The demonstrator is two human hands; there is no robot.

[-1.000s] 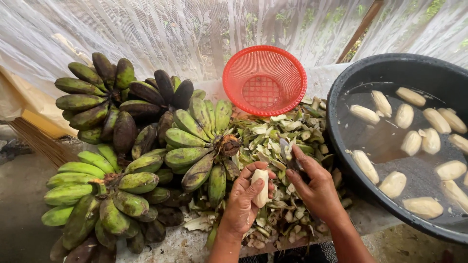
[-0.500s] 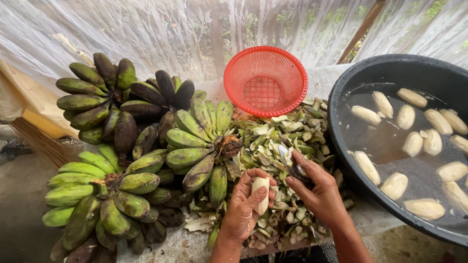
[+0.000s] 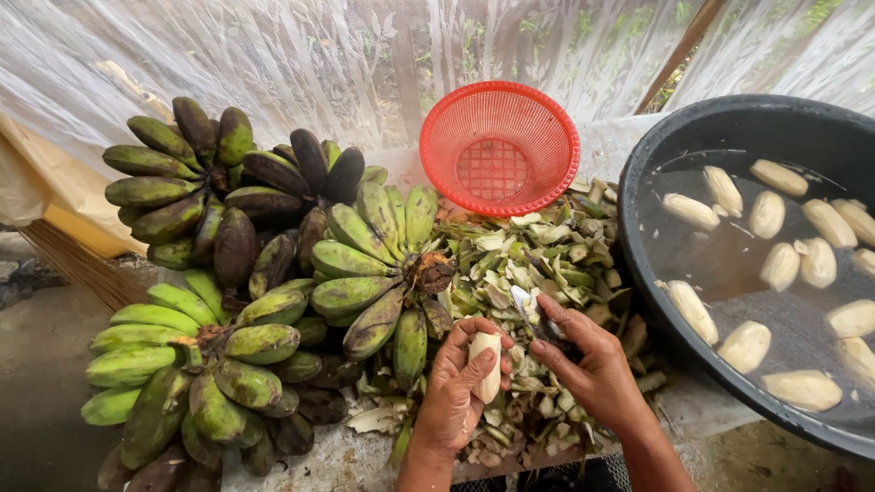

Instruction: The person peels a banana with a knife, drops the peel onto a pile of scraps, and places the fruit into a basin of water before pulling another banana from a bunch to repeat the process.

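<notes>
My left hand (image 3: 458,386) grips a pale peeled banana (image 3: 486,364) upright, low in the middle of the view. My right hand (image 3: 591,359) is just right of it, closed around a small knife (image 3: 526,305) whose blade points up and left, near the banana's top. Both hands hover over a heap of green banana peels (image 3: 547,264). Bunches of unpeeled green bananas (image 3: 264,301) lie to the left.
A black tub (image 3: 656,173) of water at the right holds several peeled bananas (image 3: 784,264). A red plastic basket (image 3: 499,146) leans at the back centre. White netting hangs behind; a yellowish board stands at far left.
My hands drew closer together and lower; the knife blade, earlier raised over the peels, now sits near the top of the peeled banana.
</notes>
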